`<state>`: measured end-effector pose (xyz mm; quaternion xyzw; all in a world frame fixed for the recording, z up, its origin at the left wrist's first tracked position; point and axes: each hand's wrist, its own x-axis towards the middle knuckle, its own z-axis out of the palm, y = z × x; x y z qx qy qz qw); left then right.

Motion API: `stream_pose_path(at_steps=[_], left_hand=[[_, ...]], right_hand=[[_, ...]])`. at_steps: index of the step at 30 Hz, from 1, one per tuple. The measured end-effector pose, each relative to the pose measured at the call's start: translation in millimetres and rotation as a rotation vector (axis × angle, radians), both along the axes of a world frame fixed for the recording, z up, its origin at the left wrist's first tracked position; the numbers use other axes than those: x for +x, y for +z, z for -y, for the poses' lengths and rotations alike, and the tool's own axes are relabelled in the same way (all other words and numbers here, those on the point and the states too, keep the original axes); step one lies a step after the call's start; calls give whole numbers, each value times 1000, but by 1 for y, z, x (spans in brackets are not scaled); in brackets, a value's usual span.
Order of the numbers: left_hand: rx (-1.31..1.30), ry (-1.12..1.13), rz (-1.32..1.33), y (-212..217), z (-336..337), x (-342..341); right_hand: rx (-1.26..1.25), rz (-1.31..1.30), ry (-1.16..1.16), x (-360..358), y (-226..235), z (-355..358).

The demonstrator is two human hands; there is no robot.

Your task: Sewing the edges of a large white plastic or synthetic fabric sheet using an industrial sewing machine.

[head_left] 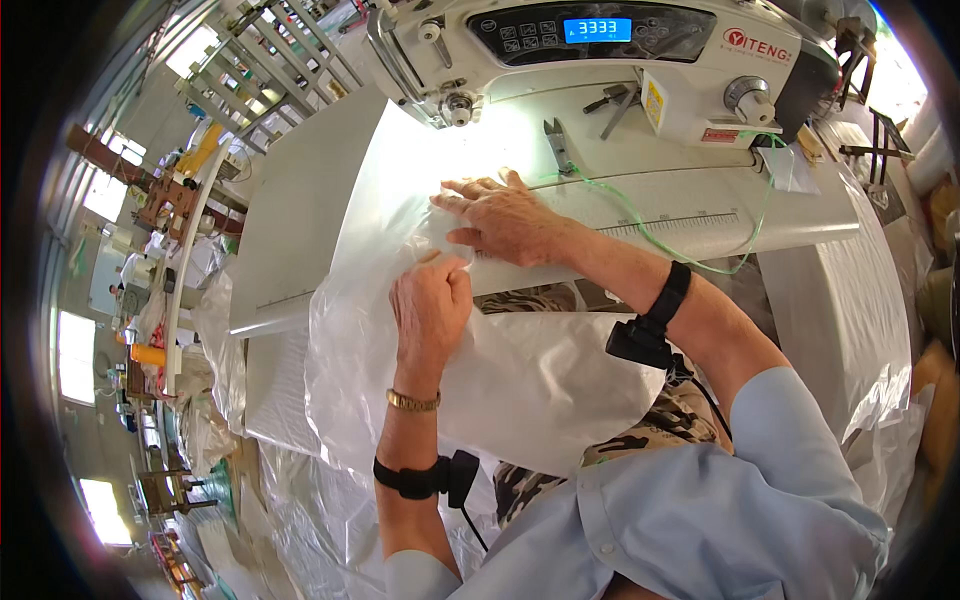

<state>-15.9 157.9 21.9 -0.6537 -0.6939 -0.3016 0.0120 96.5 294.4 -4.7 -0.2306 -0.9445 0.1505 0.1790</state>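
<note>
A sheet of translucent white plastic film [560, 372] runs from under the head of a sewing machine [590, 40] over the table's front edge and down to my lap. My left hand [430, 303] is closed in a fist at the front edge, gripping a bunched part of the film. Just beyond it and to the right, my right hand [508, 222] lies on the film with its fingers spread. Those fingertips are a short way in front of the lit needle area, where glare hides the needle and stitching.
Thread snips [557, 147] on a green cord [640, 222] lie right of the needle area. Behind them are small dark tools [612, 100]. A ruler strip [670, 222] runs along the front of the white table [290, 200]. Metal racks [270, 70] stand at the far left.
</note>
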Motion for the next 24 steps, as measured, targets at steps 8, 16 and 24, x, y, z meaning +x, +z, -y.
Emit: stream_pose_path(at_steps=[8,16,24], left_hand=[[-37,94,-56,1,-49,-7],[275,-86,154,22,55,31],[-663,133,557,-92,225,39]], right_hand=[[-64,-31,-52,-4,1,-9],[-223,-318,73,-1,-5,-19],[-775,-656,190,97,-26,77]])
